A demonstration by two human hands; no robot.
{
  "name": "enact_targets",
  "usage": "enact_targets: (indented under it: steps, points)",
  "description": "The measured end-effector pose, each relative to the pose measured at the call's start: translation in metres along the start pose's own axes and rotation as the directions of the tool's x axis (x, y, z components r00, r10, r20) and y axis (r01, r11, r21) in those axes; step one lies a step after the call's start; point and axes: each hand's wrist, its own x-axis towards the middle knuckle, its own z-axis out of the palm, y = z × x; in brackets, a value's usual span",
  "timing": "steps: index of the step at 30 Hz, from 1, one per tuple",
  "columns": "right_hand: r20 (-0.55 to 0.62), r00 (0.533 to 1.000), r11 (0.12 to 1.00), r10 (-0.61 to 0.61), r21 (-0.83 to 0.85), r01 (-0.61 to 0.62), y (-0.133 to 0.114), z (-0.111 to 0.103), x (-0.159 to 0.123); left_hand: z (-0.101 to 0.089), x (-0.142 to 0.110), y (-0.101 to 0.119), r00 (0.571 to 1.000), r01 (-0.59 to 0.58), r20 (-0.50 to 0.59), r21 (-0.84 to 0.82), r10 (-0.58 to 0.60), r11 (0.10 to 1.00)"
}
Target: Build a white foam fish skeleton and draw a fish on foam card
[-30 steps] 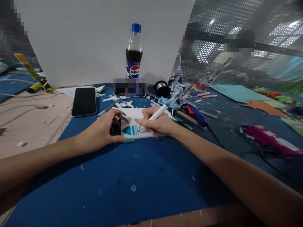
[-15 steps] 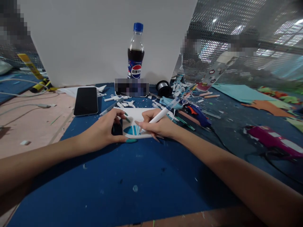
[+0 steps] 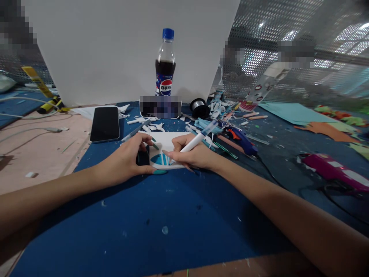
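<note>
A small white board (image 3: 165, 138) lies on the blue mat, with a blue rounded patch and blue stripes on its near half. My left hand (image 3: 124, 157) grips its left end, thumb along the near edge and fingers bent over the far side. In my right hand (image 3: 198, 154) is a white marker pen (image 3: 192, 144), pinched between thumb and fingers and slanting up to the right. Its tip is down at the blue stripes, partly hidden by my fingers.
Behind the board stand a cola bottle (image 3: 165, 69) and a propped phone (image 3: 160, 107). A dark phone (image 3: 105, 124) lies left. White scraps, a wire spool (image 3: 199, 108), a blue glue gun (image 3: 241, 141) and a magenta corded tool (image 3: 334, 171) sit to the right.
My right hand and the marker have shifted very slightly over the blue stripes. The left hand and the board stay in place.
</note>
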Motion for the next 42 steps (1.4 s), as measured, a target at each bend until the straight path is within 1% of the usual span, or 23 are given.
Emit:
enact_targets:
  steps: [6, 15, 19, 25, 29, 34, 39, 42]
  points:
    - [-0.022, 1.0, 0.998, -0.01, -0.07, 0.008, 0.0022, 0.0, 0.0003, -0.0004, 0.0, 0.0004, 1.0, 0.007, 0.008, -0.009, -0.007, 1.0]
    - [-0.035, 0.999, 0.993, -0.003, -0.116, -0.001, -0.0003, -0.0004, 0.0005, -0.0004, -0.0001, -0.0007, 1.0, -0.002, 0.005, -0.001, 0.002, 1.0]
    - [-0.038, 0.999, 0.994, 0.003, -0.109, -0.007, 0.0007, -0.0008, 0.0007, -0.001, -0.0005, -0.0005, 1.0, 0.004, 0.002, -0.004, -0.004, 1.0]
    - [-0.056, 0.998, 0.996, -0.023, -0.082, 0.018, 0.0042, -0.0019, 0.0013, -0.0008, -0.0007, 0.0, 1.0, 0.017, 0.01, -0.002, -0.017, 1.0]
    - [-0.021, 1.0, 0.998, -0.016, -0.065, 0.015, 0.003, -0.0018, 0.001, -0.0007, 0.0, 0.0001, 1.0, 0.011, 0.004, 0.003, -0.011, 1.0]
    - [-0.043, 0.998, 0.998, -0.042, -0.053, 0.039, 0.003, -0.0012, 0.0008, -0.0021, 0.0007, -0.0008, 0.999, 0.026, 0.042, 0.015, -0.026, 1.0]
    - [-0.023, 1.0, 0.999, -0.02, -0.031, 0.019, 0.0026, -0.001, 0.0008, -0.0009, -0.0003, -0.0005, 1.0, 0.018, 0.007, 0.002, -0.018, 1.0]
    - [-0.077, 0.997, 1.0, 0.013, -0.006, -0.013, 0.0014, -0.0001, 0.0009, -0.0002, -0.0007, -0.0001, 0.999, 0.037, 0.011, 0.006, -0.037, 0.999]
